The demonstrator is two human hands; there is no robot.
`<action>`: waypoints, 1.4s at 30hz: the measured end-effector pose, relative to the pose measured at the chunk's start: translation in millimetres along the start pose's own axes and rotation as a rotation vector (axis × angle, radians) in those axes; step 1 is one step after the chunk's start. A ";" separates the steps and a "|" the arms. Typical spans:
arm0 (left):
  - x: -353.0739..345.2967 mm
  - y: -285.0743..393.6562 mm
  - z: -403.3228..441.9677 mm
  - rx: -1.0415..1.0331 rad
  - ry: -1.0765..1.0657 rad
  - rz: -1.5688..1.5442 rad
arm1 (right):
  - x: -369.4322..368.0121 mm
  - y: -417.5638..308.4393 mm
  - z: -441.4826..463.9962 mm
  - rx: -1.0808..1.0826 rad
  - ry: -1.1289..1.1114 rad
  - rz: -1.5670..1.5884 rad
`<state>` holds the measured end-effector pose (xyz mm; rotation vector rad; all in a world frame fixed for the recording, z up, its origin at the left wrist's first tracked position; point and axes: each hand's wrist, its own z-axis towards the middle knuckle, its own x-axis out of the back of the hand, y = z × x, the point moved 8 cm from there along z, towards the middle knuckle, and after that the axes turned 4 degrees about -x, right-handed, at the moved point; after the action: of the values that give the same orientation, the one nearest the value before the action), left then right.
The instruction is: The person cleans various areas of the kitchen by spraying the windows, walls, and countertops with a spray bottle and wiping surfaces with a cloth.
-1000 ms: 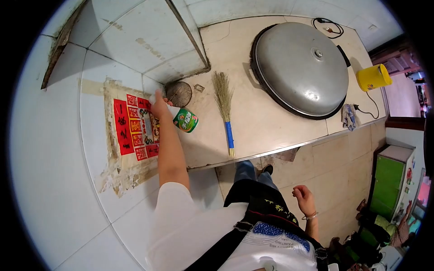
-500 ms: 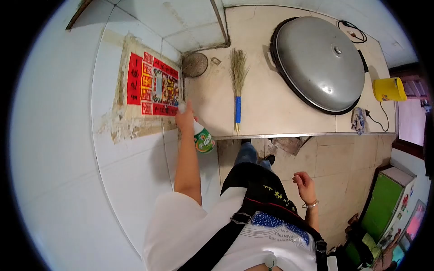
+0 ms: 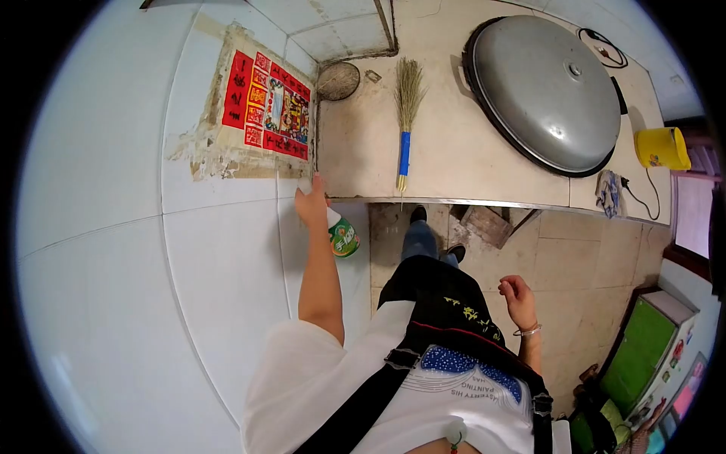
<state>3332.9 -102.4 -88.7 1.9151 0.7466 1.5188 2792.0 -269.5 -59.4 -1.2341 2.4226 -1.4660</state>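
Note:
My left hand (image 3: 311, 203) is wrapped round the neck of a white spray bottle (image 3: 342, 236) with a green label, close to the tiled wall at the counter's left end. Red printed paper (image 3: 272, 106) is stuck on that wall, just beyond the hand. My right hand (image 3: 518, 297) hangs over the floor in front of my body, its fingers curled, with nothing visible in them. A straw brush (image 3: 406, 151) with a blue-wrapped handle lies on the counter (image 3: 484, 170). Behind the hand, a round mesh strainer (image 3: 338, 81) rests in the counter's corner.
A large pan with a domed metal lid (image 3: 544, 91) takes up the counter's right part. Beside it are a yellow container (image 3: 662, 148), a rag (image 3: 608, 193) and black cables (image 3: 605, 47). A green cabinet (image 3: 639, 348) stands at the right. Boards lie beneath the counter.
My left hand has moved the bottle away from the strainer, back toward me past the counter's front edge. The view has shifted, and my right hand stays curled by my body.

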 end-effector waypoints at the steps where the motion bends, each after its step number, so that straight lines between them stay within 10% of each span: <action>1: 7.0 1.4 0.2 0.030 0.067 0.057 | 0.5 -0.7 -0.7 0.002 -0.001 0.001; 8: 0.5 3.7 2.1 -0.089 -0.126 0.329 | 2.8 2.9 0.2 0.014 -0.007 0.031; 13: -5.0 22.2 -20.5 -0.001 -0.225 -0.148 | 10.0 3.9 2.9 0.051 -0.002 0.036; 27: 137.7 362.6 6.4 -0.784 0.221 -0.275 | 17.6 -1.5 17.7 0.183 0.056 0.023; 32: 154.9 409.2 9.6 -0.579 0.070 -0.354 | 20.8 -1.3 24.5 0.148 0.094 0.044; 42: 163.1 470.9 -26.9 -0.883 0.002 -0.396 | 27.2 8.3 46.0 0.171 0.141 0.068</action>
<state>3372.7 -299.5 368.1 1.0346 0.3226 1.2810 2787.9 -318.6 -81.8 -1.0378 2.3365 -1.7520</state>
